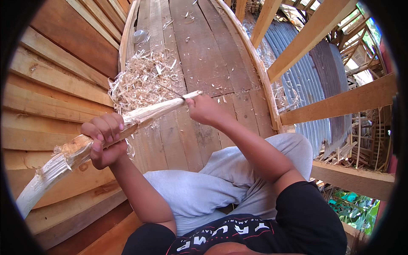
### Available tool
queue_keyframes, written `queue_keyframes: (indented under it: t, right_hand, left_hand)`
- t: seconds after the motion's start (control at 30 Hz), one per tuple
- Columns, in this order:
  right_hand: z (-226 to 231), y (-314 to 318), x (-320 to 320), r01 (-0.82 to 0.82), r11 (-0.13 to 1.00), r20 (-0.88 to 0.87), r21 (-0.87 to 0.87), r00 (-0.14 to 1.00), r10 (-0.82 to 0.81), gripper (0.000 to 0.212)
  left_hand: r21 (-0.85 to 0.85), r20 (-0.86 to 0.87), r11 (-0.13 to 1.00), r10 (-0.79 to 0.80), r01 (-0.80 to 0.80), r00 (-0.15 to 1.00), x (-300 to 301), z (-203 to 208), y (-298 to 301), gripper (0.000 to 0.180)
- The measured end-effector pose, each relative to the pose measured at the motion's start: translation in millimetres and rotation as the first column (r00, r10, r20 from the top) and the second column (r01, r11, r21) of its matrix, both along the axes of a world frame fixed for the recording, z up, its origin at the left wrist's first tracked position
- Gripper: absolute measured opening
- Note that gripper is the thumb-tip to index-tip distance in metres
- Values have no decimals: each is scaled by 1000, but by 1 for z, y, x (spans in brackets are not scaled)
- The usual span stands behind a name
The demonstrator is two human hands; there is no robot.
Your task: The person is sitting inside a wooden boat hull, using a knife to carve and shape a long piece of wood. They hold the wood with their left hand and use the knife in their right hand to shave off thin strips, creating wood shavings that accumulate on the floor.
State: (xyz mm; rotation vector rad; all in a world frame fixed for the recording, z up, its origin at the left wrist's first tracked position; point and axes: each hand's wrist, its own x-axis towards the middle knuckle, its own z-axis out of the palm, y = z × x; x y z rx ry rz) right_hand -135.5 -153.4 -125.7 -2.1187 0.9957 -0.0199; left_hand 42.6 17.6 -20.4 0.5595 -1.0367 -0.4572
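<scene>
From seated person (191, 187), I count 1 pale pole (151, 111), running 9 to 12 o'clk. L hand (104, 139), at 10, is wrapped round it; R hand (207, 109), at 12, grips 1 thin blade (171, 90), nr pole's tip. At 11: 1 shavings heap (142, 80), 1 clear container (140, 36).

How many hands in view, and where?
2. The left hand wraps around the pale pole; the right hand holds a thin blade near the pole's far end. No others show.
</scene>
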Motion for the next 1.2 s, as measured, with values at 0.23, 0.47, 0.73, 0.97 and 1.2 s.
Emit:
queue_keyframes:
  t: [0.23, 0.47, 0.73, 0.97, 1.2]
  right_hand:
    - [-10, -6, 0, 65, 997, -78, -36, 995, -68, 51]
    - [-22, -17, -4, 124, 991, -47, 55, 991, -122, 47]
    - [-21, -11, 1, 95, 995, -45, 20, 995, -94, 50]
    - [-32, -13, -2, 126, 992, -31, 25, 992, -125, 52]
    - [-40, -29, -8, 105, 993, -14, 58, 994, -104, 51]
  left_hand:
    - [-9, -6, 1000, 9, -9, 1000, 6, -1, 0, 17]
    - [13, -42, 998, 59, -59, 997, 4, 1, -1, 16]
    - [5, -13, 1000, 25, -25, 1000, 1, 1, 0, 14]
    - [40, -136, 992, 128, -123, 982, 0, 0, -1, 13]
    - [118, -199, 959, 278, -259, 940, -4, 6, -7, 16]
